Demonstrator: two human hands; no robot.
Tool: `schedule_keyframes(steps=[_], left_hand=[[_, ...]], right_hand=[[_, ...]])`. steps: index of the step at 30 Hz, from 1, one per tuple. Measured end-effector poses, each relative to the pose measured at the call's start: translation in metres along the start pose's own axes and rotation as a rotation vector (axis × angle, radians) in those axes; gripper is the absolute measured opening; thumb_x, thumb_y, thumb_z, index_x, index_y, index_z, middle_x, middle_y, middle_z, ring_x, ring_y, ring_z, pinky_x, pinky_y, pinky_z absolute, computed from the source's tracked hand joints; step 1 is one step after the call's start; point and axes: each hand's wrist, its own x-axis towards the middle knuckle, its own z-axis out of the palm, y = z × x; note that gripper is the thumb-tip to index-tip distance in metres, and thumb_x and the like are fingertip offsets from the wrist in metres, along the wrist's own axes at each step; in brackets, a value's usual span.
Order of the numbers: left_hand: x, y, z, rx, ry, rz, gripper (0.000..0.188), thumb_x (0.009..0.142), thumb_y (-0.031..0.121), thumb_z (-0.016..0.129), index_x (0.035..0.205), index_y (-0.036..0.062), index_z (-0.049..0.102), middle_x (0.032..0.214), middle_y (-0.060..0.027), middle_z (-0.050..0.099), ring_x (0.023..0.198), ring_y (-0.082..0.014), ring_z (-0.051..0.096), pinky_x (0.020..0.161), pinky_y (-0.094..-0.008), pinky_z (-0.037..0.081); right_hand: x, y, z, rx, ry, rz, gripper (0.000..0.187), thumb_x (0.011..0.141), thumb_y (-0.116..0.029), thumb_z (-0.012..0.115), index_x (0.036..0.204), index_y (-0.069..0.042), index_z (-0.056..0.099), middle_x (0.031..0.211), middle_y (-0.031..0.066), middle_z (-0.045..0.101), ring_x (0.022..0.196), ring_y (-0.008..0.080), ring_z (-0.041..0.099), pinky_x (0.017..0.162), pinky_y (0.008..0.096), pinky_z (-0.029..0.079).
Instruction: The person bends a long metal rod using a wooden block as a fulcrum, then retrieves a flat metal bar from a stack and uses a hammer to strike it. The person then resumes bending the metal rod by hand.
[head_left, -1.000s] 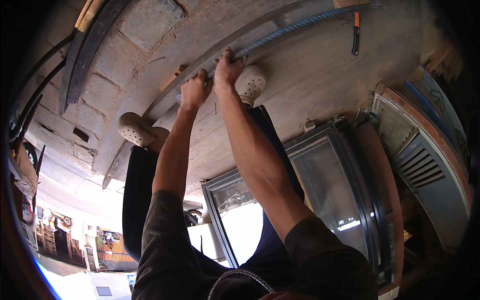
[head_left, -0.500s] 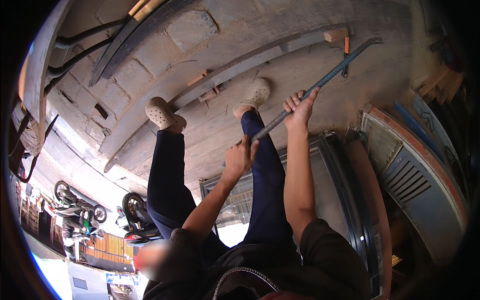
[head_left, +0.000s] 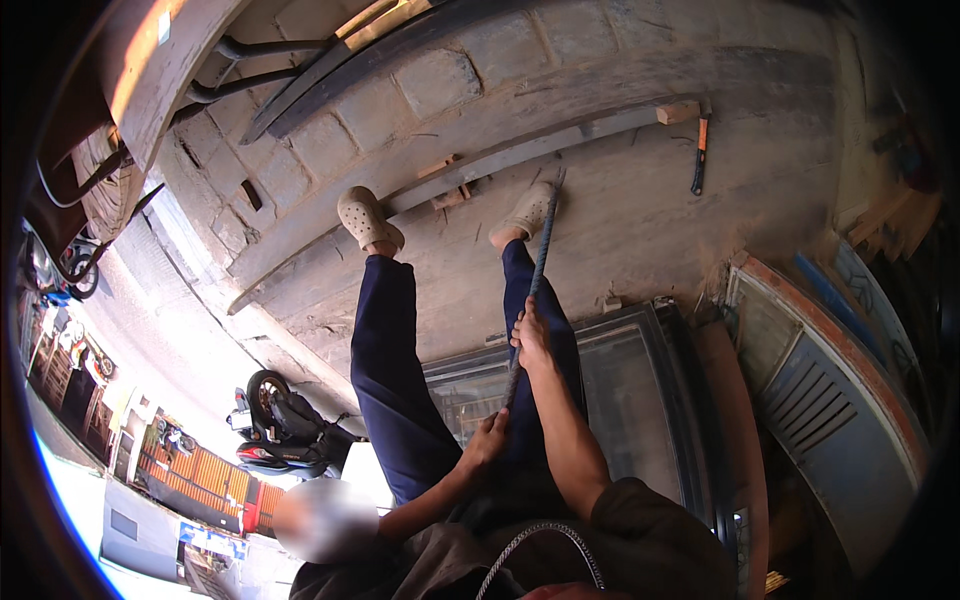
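A dark ribbed crowbar (head_left: 543, 245) runs from my lap toward my right shoe, its thin bent tip over or beside the shoe. My left hand (head_left: 487, 440) is wrapped round its lower end. Higher up the shaft, my right hand (head_left: 530, 335) grips it with closed fingers. Beyond my feet a long grey wooden beam (head_left: 540, 150) lies across the floor, with a wood block (head_left: 678, 112) at its right end. Small wood pieces (head_left: 452, 190) sit by its middle. An orange-and-black hand tool (head_left: 699, 155) lies on the floor to the right, its kind unclear.
A dark-framed glass panel (head_left: 640, 400) is close by my right leg. Slatted grey panels (head_left: 815, 400) stand at the right. Dark curved boards (head_left: 300, 100) and bent black legs of furniture are at the upper left. A parked motorcycle (head_left: 285, 420) stands at the left.
The crowbar has swung left and in toward me; its tip went from near the orange-and-black tool to my right shoe. Both hands moved with it, still gripping. The view has shifted.
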Motion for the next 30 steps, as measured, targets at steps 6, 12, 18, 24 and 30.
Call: schedule_keyframes(steps=[6,12,18,24,30], left_hand=[[-0.038,0.018,0.019,-0.496,-0.139,-0.095,0.046,0.099,0.045,0.047,0.114,0.0028,0.057,0.084,-0.0024,0.055,0.071,-0.0121,0.05,0.065,-0.0261,0.043],[-0.044,0.05,0.065,-1.22,-0.337,0.111,0.025,0.099,0.031,0.052,0.102,0.0069,0.054,0.073,0.0057,0.04,0.062,-0.0049,0.036,0.053,-0.0203,0.032],[-0.025,0.027,0.013,-1.43,-0.332,0.097,0.028,0.099,0.033,0.051,0.103,0.0044,0.051,0.072,0.0035,0.043,0.059,-0.0044,0.037,0.049,-0.019,0.031],[-0.023,-0.025,-0.078,-1.707,-0.52,0.066,0.038,0.1,0.037,0.047,0.108,0.0,0.05,0.075,0.0014,0.041,0.057,-0.0044,0.035,0.048,-0.0181,0.031],[-0.028,-0.067,-0.118,-1.937,-0.464,0.16,0.038,0.099,0.035,0.05,0.109,-0.002,0.051,0.074,-0.0001,0.041,0.057,-0.0062,0.037,0.046,-0.0189,0.032]], right_hand=[[-0.008,-0.013,-0.014,-0.106,-0.149,-0.03,0.027,0.098,-0.038,0.053,0.085,-0.014,0.05,0.062,-0.0063,0.04,0.046,0.0056,0.037,0.042,0.024,0.033],[-0.002,-0.02,-0.005,-0.645,-0.237,-0.152,0.026,0.098,-0.033,0.055,0.091,-0.008,0.057,0.065,-0.0031,0.049,0.05,0.0084,0.048,0.045,0.0265,0.044],[0.012,0.018,0.025,-0.771,-0.249,-0.208,0.028,0.098,-0.033,0.054,0.089,-0.006,0.058,0.067,-0.0005,0.052,0.051,0.0111,0.05,0.046,0.0279,0.045],[0.006,0.071,0.067,-1.126,-0.21,-0.377,0.037,0.096,-0.038,0.056,0.093,-0.002,0.062,0.073,0.0022,0.057,0.061,0.0123,0.055,0.051,0.0299,0.044],[0.014,0.103,0.092,-1.225,-0.238,-0.535,0.035,0.097,-0.035,0.054,0.101,-0.001,0.06,0.077,0.0029,0.06,0.054,0.0098,0.056,0.046,0.0258,0.046]])
